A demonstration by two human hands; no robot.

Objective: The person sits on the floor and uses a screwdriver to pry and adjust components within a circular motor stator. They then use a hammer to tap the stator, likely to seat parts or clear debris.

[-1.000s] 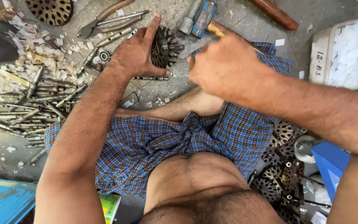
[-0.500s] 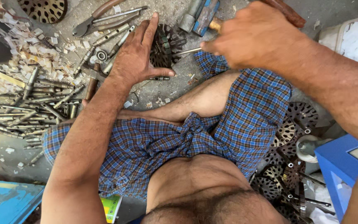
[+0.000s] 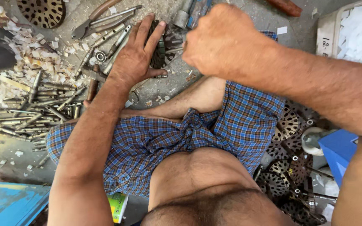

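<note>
At twelve o'clock, the left hand (image 3: 137, 58) presses flat, fingers spread, on a dark slotted metal disc (image 3: 164, 46) on the floor. It looks heavy and rigid; best gripped by its rim. The right hand (image 3: 223, 39), at one o'clock, is fisted; its contents are hidden.

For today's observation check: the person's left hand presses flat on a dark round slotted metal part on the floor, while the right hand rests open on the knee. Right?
Not quite. The head view shows the left hand flat on the round slotted part, but the right hand is raised in a closed fist, not open on the knee.

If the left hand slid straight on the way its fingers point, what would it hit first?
The left hand already lies on a dark round metal part; beyond it, probably the grey cylinder, though depth is unclear.
</note>
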